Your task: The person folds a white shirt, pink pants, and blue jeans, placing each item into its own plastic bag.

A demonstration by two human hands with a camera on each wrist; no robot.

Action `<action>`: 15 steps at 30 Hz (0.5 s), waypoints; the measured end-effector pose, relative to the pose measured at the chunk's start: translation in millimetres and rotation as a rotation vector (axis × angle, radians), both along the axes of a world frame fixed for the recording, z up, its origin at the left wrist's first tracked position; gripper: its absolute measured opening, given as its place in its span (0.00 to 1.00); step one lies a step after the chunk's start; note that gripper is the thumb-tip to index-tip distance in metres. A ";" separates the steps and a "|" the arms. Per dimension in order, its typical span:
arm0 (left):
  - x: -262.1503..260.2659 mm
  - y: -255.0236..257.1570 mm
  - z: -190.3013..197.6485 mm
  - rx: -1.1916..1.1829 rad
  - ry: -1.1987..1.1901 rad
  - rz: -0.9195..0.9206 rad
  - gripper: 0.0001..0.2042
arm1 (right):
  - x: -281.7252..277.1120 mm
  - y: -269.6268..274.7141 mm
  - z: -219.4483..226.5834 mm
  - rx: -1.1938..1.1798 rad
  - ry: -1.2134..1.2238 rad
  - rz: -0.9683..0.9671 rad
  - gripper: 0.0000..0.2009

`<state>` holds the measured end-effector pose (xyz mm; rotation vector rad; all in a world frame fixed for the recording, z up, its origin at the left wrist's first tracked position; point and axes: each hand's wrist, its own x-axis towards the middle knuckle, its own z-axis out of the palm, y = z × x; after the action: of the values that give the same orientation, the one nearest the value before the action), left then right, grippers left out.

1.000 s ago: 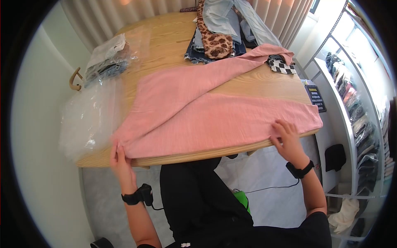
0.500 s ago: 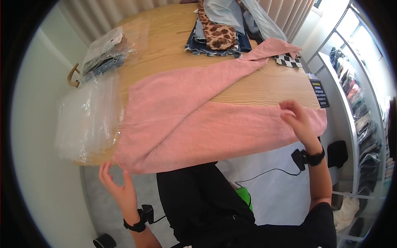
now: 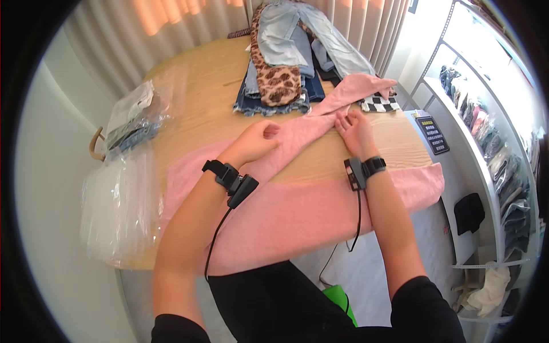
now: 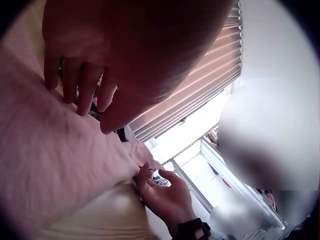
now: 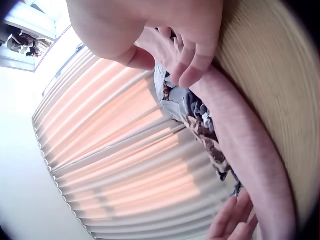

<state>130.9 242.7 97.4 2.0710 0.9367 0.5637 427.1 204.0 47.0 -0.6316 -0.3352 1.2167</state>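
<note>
Pink trousers lie spread across the table, one leg along the near edge and the other slanting to the far right. My left hand is over the far leg's middle; in the left wrist view its slightly bent fingers are at the pink cloth, thumb apart. Beside that leg's narrower part is my right hand. The right wrist view shows its fingers bent over the cloth, with a gap to the thumb. Whether the fingertips press the cloth cannot be told.
Folded jeans and leopard-print cloth are piled at the table's back, with a checkered cloth to their right. Clear plastic bags lie along the left side. A shelf of bagged clothes stands at the right.
My left hand has moved from the waistband up and right over the far leg. My right hand has moved from the near leg up and left to the far leg.
</note>
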 end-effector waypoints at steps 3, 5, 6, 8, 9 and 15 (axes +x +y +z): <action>0.1 31.1 -32.5 0.056 -0.057 0.081 0.28 | 0.9 -2.8 -1.0 -0.008 0.004 0.094 0.06; 1.7 34.5 -31.7 0.101 -0.091 0.107 0.29 | 4.9 -2.4 1.4 -0.020 0.002 0.127 0.05; -0.8 32.6 -23.6 0.077 0.012 0.108 0.28 | 5.9 -2.9 2.8 -0.022 0.039 0.230 0.06; -5.7 33.4 -11.8 0.044 0.112 0.098 0.26 | 4.5 -3.3 4.8 -0.035 0.076 0.321 0.06; -9.0 36.5 -11.2 -0.008 0.174 0.048 0.23 | 3.8 -1.3 6.7 -0.006 0.137 0.458 0.05; -20.0 26.4 32.5 0.015 0.143 0.021 0.09 | -16.4 -8.1 20.3 0.148 0.166 0.736 0.10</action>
<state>110.8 269.1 129.9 2.1390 1.0399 0.4388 410.8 196.0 67.3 -0.2707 -0.5369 1.9124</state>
